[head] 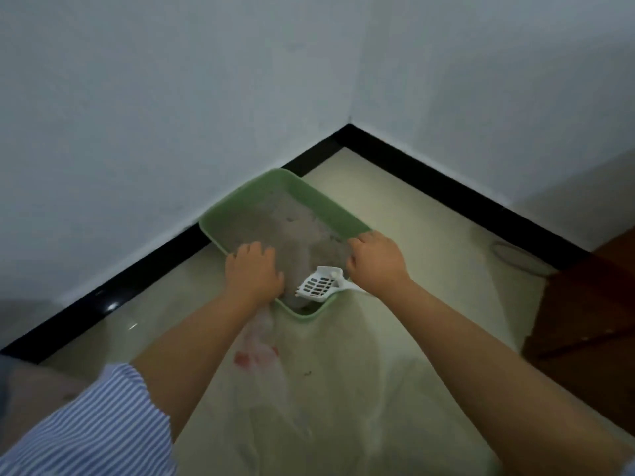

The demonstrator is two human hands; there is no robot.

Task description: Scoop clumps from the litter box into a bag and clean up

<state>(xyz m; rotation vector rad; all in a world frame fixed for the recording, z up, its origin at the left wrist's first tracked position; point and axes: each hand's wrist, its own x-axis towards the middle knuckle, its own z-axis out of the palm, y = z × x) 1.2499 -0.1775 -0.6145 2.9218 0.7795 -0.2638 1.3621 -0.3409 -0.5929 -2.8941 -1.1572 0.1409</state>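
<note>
A green litter box (pixel 330 204) sits on the pale floor (pixel 412 235) in the corner of the room, one side close against the black baseboard (pixel 137 280) under the white wall (pixel 171 97). Grey litter (pixel 285 225) fills its bottom. The left hand (pixel 253 272) grips the near-left rim of the box, fingers curled over the edge and down toward the litter. The right hand (pixel 376 261) grips the near-right rim in the same way, its fingers folded over the edge. Between the two hands a white slotted scoop (pixel 321 284) lies in the box near the closest corner, its head on the litter and its handle reaching out over the rim just beside the right wrist; neither hand holds it. A thin, see-through plastic bag (pixel 264 355) with red print lies on the floor just in front of the box, under the left forearm; it is blurred, so its opening cannot be made out. A blue-striped sleeve (pixel 103 424) covers the left upper arm. Dark wooden furniture (pixel 591 321) stands at the right edge.
</note>
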